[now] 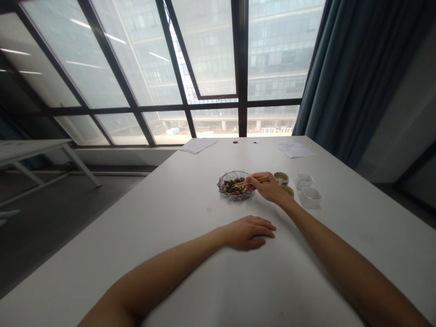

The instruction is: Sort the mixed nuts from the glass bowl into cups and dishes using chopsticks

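My right hand (267, 186) is closed around a pair of wooden chopsticks (260, 179). Their tips reach into a clear faceted glass bowl (235, 197) that holds a mix of small dark and pale pieces (231, 185), perhaps beans or nuts. Whether the tips pinch a piece is too small to tell. On the white table, nearer to me than the bowl, my left hand (250, 232) lies flat with its fingers stretched to the right, holding nothing. Just beyond and beside my right hand stand two small green bowls (281, 176), the nearer one partly hidden by that hand.
Two clear plastic containers (311, 198) stand right of the green bowls. Papers lie at the table's far left (198, 145) and far right (294, 148). Two small dark round spots show near the far edge. Windows and a blue curtain (327, 86) rise behind the table (190, 195).
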Tool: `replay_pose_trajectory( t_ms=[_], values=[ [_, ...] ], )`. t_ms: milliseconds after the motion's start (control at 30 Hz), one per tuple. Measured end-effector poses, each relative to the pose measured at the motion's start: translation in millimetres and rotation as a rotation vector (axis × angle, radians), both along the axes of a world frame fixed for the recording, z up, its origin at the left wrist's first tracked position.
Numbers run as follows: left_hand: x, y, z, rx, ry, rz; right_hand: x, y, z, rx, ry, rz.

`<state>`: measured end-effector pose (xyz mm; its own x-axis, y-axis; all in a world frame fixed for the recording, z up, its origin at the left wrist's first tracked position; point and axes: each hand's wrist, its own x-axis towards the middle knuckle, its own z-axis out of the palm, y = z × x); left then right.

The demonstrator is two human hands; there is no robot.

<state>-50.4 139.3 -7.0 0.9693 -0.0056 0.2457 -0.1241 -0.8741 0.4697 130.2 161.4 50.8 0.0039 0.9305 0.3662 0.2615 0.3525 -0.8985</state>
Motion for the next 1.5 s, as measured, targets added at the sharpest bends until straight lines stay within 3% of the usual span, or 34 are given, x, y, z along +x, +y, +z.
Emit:
replay_pose_trajectory(
  t_ms=[200, 367, 567, 767, 933, 1067, 1267, 1500],
  values=[
    [-1, -1, 0.7, 0.007, -0.002, 0.0, -2, -1, -1, 0.066, 0.014, -0.066],
    [-1, 0, 0.2, 0.012, -0.013, -0.013, 1, -3, 13, 0.091, 0.001, -0.16],
    [-1, 0, -0.7, 0.017, -0.011, 0.0, 24, -20, 59, 0.102, 0.155, -0.264],
    [0, 0, -0.7, 0.017, -0.006, -0.002, 60, -57, 107, 0.086, 0.111, -0.456],
    [0, 0, -0.1, 0.014, 0.002, -0.002, 74, -88, 133, 0.003, 0.061, -0.577],
    [-1, 0, 1.2, 0.008, 0.01, -0.001, 86, -95, 134, -0.075, -0.002, -0.594],
    [-1, -1, 2.3, 0.005, 0.015, 0.008, 103, -81, 119, -0.159, -0.096, -0.559],
    [-1, 0, 1.5, -0.006, 0.013, 0.002, 114, -70, 104, -0.087, -0.045, -0.502]
  ],
)
